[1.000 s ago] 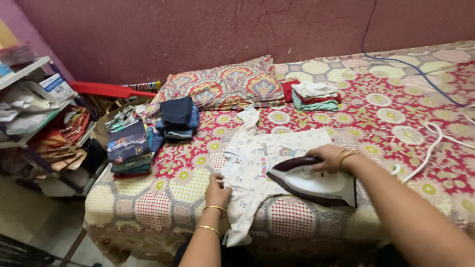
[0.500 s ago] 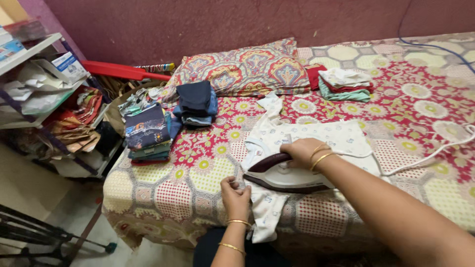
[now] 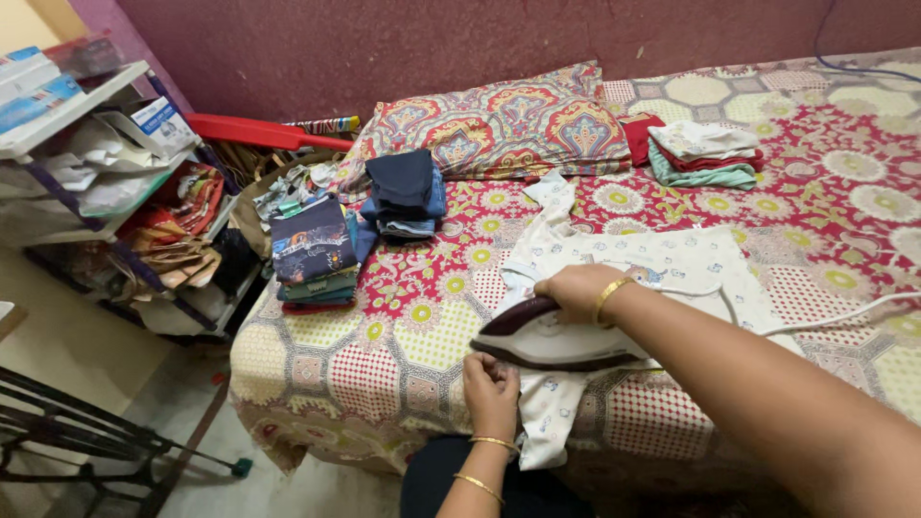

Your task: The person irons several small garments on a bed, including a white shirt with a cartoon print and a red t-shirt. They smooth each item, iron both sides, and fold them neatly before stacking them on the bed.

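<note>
right hand (image 3: 576,290) clamped on iron (image 3: 552,338) | left hand (image 3: 490,380) pinching baby garment (image 3: 662,264) flat on bed (image 3: 384,336) | folded stacks (image 3: 312,254) done beside pillow (image 3: 499,125) | garment part pressed, unfolded

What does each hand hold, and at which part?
The right hand grips the iron by its dark handle. The left hand pinches the white baby garment at its edge.

A patterned pillow (image 3: 499,125) lies at the bed's (image 3: 384,364) far edge, with folded clothes stacks (image 3: 312,254) (image 3: 405,195) (image 3: 703,153) near it. A cluttered shelf (image 3: 86,163) stands beyond the bed's left edge.
</note>
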